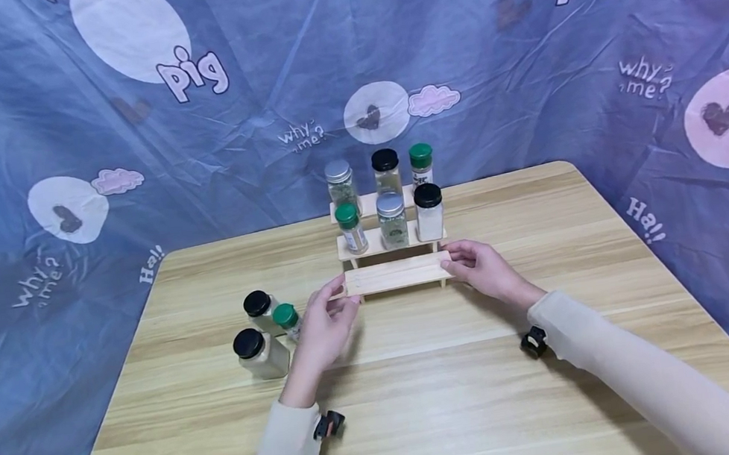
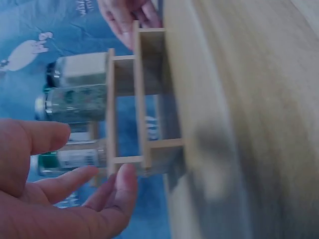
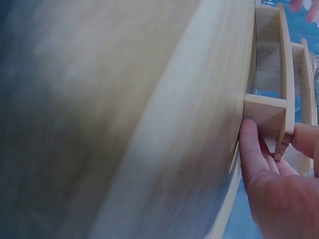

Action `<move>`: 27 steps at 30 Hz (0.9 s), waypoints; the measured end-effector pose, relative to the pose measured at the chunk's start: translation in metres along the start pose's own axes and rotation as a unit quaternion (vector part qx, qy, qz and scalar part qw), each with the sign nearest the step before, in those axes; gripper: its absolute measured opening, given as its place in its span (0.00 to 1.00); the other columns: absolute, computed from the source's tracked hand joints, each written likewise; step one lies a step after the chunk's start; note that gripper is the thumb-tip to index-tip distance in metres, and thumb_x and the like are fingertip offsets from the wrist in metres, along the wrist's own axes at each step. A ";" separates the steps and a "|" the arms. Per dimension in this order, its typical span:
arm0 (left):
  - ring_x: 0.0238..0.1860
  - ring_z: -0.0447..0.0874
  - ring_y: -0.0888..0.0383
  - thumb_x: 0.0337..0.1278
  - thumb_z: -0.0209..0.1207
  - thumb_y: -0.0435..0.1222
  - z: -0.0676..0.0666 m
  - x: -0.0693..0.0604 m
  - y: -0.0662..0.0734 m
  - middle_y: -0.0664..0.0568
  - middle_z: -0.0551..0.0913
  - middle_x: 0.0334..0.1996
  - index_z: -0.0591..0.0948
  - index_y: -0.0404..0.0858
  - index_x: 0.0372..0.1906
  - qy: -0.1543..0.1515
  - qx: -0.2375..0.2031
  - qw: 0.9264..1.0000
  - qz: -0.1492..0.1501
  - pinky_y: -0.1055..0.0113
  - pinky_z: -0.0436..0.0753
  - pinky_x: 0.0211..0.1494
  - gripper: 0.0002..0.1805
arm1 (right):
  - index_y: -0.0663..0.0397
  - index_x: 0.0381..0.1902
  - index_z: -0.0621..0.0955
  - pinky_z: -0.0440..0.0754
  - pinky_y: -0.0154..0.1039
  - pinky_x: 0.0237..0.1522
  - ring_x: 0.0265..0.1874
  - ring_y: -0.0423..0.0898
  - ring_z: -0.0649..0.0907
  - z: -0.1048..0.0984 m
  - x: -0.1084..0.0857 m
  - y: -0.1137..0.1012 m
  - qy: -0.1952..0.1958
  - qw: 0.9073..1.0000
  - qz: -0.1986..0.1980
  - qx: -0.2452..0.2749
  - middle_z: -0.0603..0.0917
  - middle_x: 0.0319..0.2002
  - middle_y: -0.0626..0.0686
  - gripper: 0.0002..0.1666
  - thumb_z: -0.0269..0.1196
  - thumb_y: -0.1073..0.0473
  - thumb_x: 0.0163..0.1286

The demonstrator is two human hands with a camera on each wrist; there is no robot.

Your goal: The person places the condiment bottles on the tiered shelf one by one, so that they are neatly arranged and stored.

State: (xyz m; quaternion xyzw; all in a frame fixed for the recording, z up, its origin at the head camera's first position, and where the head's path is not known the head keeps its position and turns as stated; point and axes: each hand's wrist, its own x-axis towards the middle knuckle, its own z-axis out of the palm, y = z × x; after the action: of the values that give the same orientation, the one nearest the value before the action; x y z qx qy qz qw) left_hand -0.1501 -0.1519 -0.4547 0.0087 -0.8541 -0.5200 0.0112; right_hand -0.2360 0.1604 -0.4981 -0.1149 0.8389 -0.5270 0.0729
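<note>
A pale wooden three-tier spice rack [image 1: 397, 275] stands at the back of the table, its lowest board bare. My right hand [image 1: 484, 271] pinches that board's right end; in the right wrist view the thumb lies on top and the fingers [image 3: 253, 149] reach underneath. At the opposite end is my left hand [image 1: 327, 329], fingers loosely spread and not closed round the board. The middle tier carries a green-lidded jar [image 1: 353, 235], a silver-lidded jar [image 1: 393, 226] and a black-lidded jar [image 1: 430, 218]. Another silver-lidded jar [image 1: 342, 186], black-lidded jar [image 1: 387, 172] and green-lidded jar [image 1: 421, 167] occupy the top.
Left of my left hand stand a large black-lidded jar [image 1: 266, 355], a second black-lidded jar [image 1: 265, 315] and a small green-lidded jar [image 1: 288, 320], partly hidden by the hand. A blue printed cloth [image 1: 248, 158] hangs behind the wooden table [image 1: 440, 414].
</note>
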 end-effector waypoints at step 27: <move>0.63 0.72 0.60 0.66 0.70 0.42 -0.104 -0.071 -0.047 0.48 0.72 0.66 0.74 0.44 0.73 0.239 0.045 0.970 0.015 0.81 0.75 0.64 0.33 | 0.75 0.71 0.69 0.92 0.39 0.55 0.54 0.55 0.87 -0.001 0.004 0.006 -0.036 0.991 0.028 0.125 0.76 0.65 0.74 0.30 0.61 0.64 0.79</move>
State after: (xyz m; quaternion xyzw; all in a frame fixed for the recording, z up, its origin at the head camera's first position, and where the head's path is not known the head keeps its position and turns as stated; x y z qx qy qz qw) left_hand -0.0762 -0.2635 -0.4494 0.1204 -0.8490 -0.4639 0.2224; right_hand -0.2406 0.1630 -0.5027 -0.1001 0.7665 -0.6206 0.1316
